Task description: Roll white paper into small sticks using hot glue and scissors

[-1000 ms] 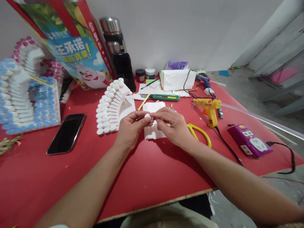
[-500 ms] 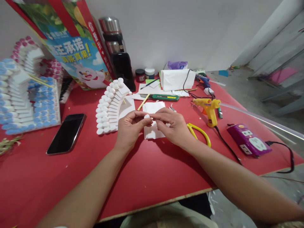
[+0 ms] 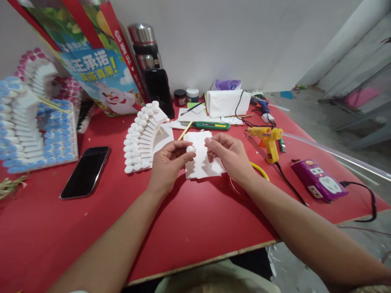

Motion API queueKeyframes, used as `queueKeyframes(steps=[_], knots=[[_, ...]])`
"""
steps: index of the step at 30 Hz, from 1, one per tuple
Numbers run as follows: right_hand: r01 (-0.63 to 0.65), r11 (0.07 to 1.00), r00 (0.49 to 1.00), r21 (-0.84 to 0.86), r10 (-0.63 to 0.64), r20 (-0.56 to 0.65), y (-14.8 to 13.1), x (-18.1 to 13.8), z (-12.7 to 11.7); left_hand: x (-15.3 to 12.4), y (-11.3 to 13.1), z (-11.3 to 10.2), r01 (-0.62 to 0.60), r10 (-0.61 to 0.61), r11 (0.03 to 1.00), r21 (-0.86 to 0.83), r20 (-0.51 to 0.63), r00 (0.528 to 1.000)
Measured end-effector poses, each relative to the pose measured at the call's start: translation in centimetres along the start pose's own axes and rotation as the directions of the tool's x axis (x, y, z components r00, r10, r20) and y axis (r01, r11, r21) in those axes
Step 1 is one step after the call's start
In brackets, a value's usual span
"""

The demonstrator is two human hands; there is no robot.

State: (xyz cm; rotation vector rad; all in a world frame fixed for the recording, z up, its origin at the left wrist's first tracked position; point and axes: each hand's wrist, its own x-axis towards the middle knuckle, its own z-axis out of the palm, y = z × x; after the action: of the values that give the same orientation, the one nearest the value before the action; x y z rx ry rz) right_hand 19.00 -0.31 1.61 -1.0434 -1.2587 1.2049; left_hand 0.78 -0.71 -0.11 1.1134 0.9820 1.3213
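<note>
My left hand (image 3: 169,162) pinches a small white cotton swab tip (image 3: 191,149) between thumb and index finger. To its right, my right hand (image 3: 230,154) is closed in a pinch, thumb against index finger; whatever it may hold is too small to tell. Below both hands lies a stack of white paper cards (image 3: 203,165). A curved white stair-like piece (image 3: 146,136), edged with rows of white cotton tips, stands left of my left hand. The yellow-handled tool (image 3: 259,171) is partly hidden behind my right wrist.
A yellow hot glue gun (image 3: 267,140) and purple power socket (image 3: 320,180) with cords are at the right. A green utility knife (image 3: 212,125) lies behind the cards. On the left are a phone (image 3: 85,171) and blue-and-white cotton model (image 3: 58,138); a thermos (image 3: 142,36) stands behind.
My right hand has drawn away to the right from the cotton tip, opening a gap between the hands. My left hand stays nearly in place, still pinching the tip.
</note>
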Motion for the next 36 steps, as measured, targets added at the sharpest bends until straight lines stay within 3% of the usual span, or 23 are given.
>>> queueKeyframes(steps=[6, 16, 24, 28, 32, 34, 36], knots=[[0.025, 1.0, 0.998, -0.019, -0.026, -0.05, 0.7, 0.5, -0.6, -0.1, 0.1, 0.1, 0.028, -0.023, 0.998, -0.06, 0.087, 0.996], [0.008, 0.999, 1.0, 0.035, -0.007, -0.015, 0.1, 0.0, -0.2, 0.2, 0.8, 0.3, 0.188, -0.164, 0.927, -0.323, 0.101, 0.981], [0.025, 0.999, 0.999, -0.035, -0.026, -0.043, -0.3, -0.1, -0.2, 0.3, 0.6, 0.2, 0.25, -0.233, 0.892, -0.375, 0.092, 0.968], [0.096, 0.982, 0.987, -0.162, -0.115, -0.11, -1.5, -0.4, -0.7, 0.4, 0.6, 0.1, 0.249, -0.234, 0.892, -0.378, 0.086, 0.969], [0.216, 0.961, 0.944, -0.171, -0.25, -0.215, -3.4, -1.4, -2.2, 0.4, 0.5, 0.1, 0.234, -0.215, 0.892, -0.387, 0.093, 0.972], [0.165, 0.964, 0.953, -0.21, -0.211, -0.217, -4.2, -2.2, -3.2, 0.4, 0.5, 0.1, 0.231, -0.214, 0.891, -0.391, 0.088, 0.973], [0.059, 0.987, 0.977, -0.149, -0.088, -0.195, -4.7, -3.1, -4.0, 0.4, 0.5, 0.1, 0.236, -0.223, 0.888, -0.395, 0.078, 0.972]])
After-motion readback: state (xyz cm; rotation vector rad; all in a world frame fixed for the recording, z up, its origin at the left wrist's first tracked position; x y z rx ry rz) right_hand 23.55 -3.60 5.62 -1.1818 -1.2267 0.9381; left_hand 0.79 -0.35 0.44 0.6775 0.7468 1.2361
